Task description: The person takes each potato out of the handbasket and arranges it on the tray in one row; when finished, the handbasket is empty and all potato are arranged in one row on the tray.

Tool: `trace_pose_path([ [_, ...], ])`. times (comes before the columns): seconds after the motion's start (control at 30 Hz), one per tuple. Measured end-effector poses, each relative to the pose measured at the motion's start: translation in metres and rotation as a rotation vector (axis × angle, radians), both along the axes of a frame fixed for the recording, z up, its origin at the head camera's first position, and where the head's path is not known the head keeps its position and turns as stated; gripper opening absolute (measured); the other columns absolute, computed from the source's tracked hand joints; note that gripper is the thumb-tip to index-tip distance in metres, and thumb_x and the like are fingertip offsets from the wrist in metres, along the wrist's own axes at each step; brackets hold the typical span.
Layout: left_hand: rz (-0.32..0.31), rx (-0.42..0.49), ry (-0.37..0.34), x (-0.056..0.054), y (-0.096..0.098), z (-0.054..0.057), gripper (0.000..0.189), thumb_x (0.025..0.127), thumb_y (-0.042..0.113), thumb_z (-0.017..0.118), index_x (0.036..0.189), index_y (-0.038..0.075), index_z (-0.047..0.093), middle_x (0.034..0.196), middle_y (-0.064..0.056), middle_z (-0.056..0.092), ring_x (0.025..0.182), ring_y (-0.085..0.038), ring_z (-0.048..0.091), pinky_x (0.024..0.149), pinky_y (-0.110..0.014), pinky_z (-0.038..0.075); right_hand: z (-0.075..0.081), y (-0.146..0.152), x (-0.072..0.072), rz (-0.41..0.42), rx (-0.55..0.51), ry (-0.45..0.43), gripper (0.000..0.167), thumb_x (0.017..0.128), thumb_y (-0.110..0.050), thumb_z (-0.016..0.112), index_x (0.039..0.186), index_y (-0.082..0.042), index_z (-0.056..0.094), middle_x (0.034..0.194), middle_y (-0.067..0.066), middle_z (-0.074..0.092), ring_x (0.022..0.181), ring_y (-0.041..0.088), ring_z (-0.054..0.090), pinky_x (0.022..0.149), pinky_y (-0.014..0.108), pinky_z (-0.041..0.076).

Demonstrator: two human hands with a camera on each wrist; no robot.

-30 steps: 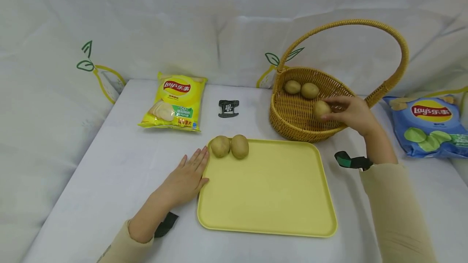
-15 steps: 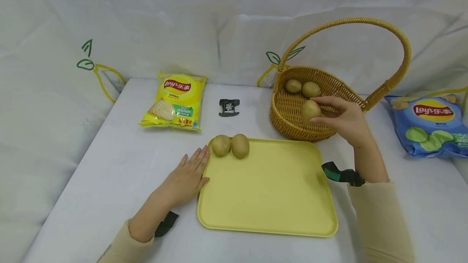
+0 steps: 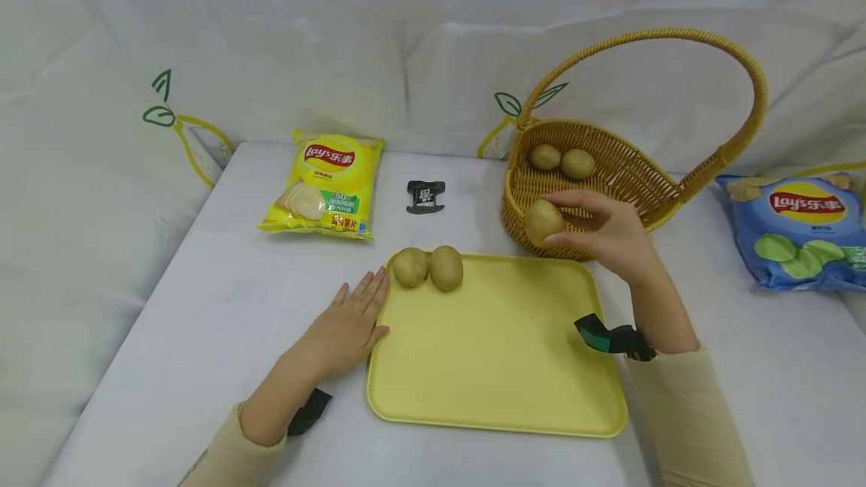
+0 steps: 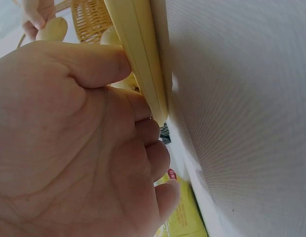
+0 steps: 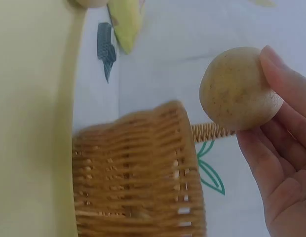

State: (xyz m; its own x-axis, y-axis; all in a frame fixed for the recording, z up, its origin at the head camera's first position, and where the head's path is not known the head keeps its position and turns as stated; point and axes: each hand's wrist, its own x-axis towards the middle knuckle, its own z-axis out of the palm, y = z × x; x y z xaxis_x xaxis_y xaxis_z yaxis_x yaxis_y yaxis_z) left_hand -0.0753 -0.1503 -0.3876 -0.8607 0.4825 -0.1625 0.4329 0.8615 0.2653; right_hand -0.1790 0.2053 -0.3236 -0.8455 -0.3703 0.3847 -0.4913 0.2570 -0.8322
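In the head view my right hand [image 3: 616,239] pinches a potato [image 3: 543,222] between thumb and fingers. That potato is held up over the front left rim of the wicker basket [image 3: 629,171]; the right wrist view shows the same potato [image 5: 239,89] at the fingertips. Two more potatoes [image 3: 578,164] lie inside the basket at the back. My left hand [image 3: 345,333] lies with straight fingers against the left edge of the yellow tray [image 3: 497,352]. Two potatoes [image 3: 446,269] sit side by side in the tray's far left corner.
A yellow chip bag [image 3: 325,186] lies at the back left of the white table [image 3: 203,307]. Beside it is a small black packet [image 3: 425,198]. Right of the basket lies a blue chip bag [image 3: 798,231]. The tall basket handle [image 3: 758,81] arches above the basket.
My right hand has carried the potato leftward and nearer, from inside the basket to its front left rim. The left hand has stayed at the tray edge.
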Motion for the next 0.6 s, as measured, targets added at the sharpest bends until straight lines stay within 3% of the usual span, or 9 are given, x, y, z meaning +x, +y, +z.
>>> trace_pose_path([
  [0.43,-0.001,0.012,0.003,-0.002,0.0,-0.002,0.064,0.1,0.026,0.046,0.147,-0.008,0.018,0.155,-0.02,0.014,0.142,-0.033,0.011,0.112,-0.053,0.014,-0.016,-0.031,0.003,0.103,0.02,-0.056,0.048,0.068,0.013,0.077,0.114,0.009,0.063,0.115,0.02,0.062,0.104,0.007,0.06,0.081,0.023,0.052],
  [0.6,0.002,0.008,0.002,-0.002,0.0,-0.003,0.065,0.099,0.026,0.046,0.147,-0.008,0.018,0.155,-0.02,0.014,0.142,-0.032,0.011,0.112,-0.053,0.014,-0.023,-0.041,0.003,0.096,0.057,-0.093,0.048,0.069,0.008,0.078,0.115,0.007,0.064,0.114,0.02,0.062,0.1,0.006,0.06,0.081,0.022,0.052],
])
